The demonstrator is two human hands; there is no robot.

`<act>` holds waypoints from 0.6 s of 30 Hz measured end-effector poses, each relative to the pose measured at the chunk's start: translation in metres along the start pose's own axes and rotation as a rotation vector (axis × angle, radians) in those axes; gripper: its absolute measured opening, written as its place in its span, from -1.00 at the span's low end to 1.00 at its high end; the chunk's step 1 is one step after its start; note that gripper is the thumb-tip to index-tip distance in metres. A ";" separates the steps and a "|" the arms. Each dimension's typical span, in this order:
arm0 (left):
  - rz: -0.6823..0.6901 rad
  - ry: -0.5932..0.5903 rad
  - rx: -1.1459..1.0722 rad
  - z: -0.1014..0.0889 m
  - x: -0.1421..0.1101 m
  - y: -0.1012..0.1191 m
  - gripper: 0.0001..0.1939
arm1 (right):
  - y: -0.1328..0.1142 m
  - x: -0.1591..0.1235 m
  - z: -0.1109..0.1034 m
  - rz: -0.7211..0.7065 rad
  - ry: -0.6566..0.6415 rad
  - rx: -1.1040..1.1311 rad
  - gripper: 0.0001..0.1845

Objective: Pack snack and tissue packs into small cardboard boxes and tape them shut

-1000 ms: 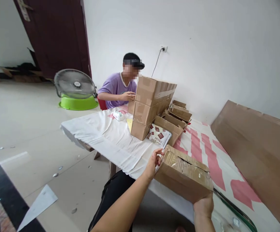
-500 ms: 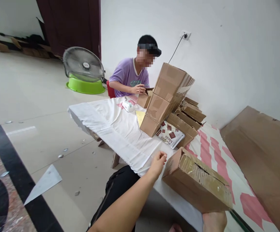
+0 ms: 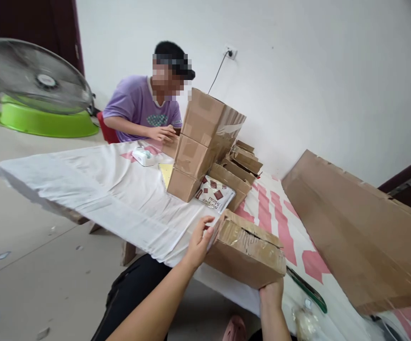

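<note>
A brown cardboard box with a taped, slightly split top seam is tilted at the near edge of the table. My right hand grips its lower right end from beneath, the fingers partly hidden by the box. My left hand is at the box's left end with thumb and fingers apart; whether the fingertips press on it is unclear. Beyond the box lies a flat packet printed with dark red squares, beside a tall stack of closed cardboard boxes.
Open cardboard boxes stand behind the packet. A long dark green tool and crinkled clear plastic lie at right. A large cardboard sheet leans along the far side. Across the table sits another person, near a white object.
My left hand has opened from a closed pose and come to the box's left end. The view has swung right, bringing the green tool and clear plastic into sight.
</note>
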State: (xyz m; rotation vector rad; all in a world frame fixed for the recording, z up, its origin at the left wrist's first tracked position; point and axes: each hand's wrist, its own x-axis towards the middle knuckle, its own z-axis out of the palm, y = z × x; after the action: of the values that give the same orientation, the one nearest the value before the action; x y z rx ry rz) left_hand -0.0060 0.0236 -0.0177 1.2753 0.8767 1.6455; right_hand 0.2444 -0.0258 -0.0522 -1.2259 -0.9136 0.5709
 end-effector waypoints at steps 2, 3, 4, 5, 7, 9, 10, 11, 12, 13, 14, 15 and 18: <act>0.171 -0.080 -0.041 -0.001 0.003 0.008 -0.40 | -0.001 -0.001 0.003 0.014 0.047 0.024 -0.45; 0.233 -0.143 -0.055 -0.001 0.005 0.011 -0.39 | -0.002 -0.002 0.005 0.018 0.053 0.031 -0.46; 0.261 -0.214 -0.064 -0.001 0.008 0.014 -0.40 | -0.003 -0.002 0.006 0.020 0.054 0.036 -0.47; 0.256 -0.276 -0.073 0.000 0.010 0.016 -0.43 | -0.004 -0.004 0.008 0.021 0.050 0.039 -0.47; 0.215 -0.353 -0.099 0.002 0.015 0.017 -0.47 | -0.008 -0.006 0.009 0.026 0.028 0.044 -0.48; 0.187 -0.363 -0.136 0.002 0.017 0.016 -0.47 | -0.015 -0.005 0.004 0.065 -0.029 0.023 -0.49; 0.183 -0.354 -0.146 0.003 0.018 0.014 -0.46 | -0.019 -0.003 -0.002 0.087 -0.064 -0.017 -0.51; 0.182 -0.346 -0.151 0.002 0.017 0.013 -0.45 | -0.025 0.002 -0.011 0.103 -0.092 -0.074 -0.53; 0.183 -0.343 -0.153 0.002 0.017 0.011 -0.46 | -0.032 0.008 -0.022 0.112 -0.109 -0.134 -0.55; 0.186 -0.346 -0.157 0.001 0.016 0.010 -0.46 | -0.039 0.015 -0.035 0.102 -0.111 -0.213 -0.56; 0.189 -0.352 -0.159 0.001 0.015 0.010 -0.46 | -0.045 0.024 -0.051 0.079 -0.095 -0.285 -0.57; 0.191 -0.360 -0.161 0.000 0.014 0.009 -0.46 | -0.050 0.034 -0.068 0.057 -0.079 -0.353 -0.57; 0.184 -0.382 -0.160 -0.002 0.012 0.011 -0.46 | -0.058 0.064 -0.116 -0.052 -0.043 -0.652 -0.59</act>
State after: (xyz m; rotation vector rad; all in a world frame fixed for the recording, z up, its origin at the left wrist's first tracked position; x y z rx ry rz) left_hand -0.0114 0.0307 -0.0040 1.5247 0.3985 1.5041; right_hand 0.3702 -0.0535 0.0129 -1.7676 -1.2147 0.2566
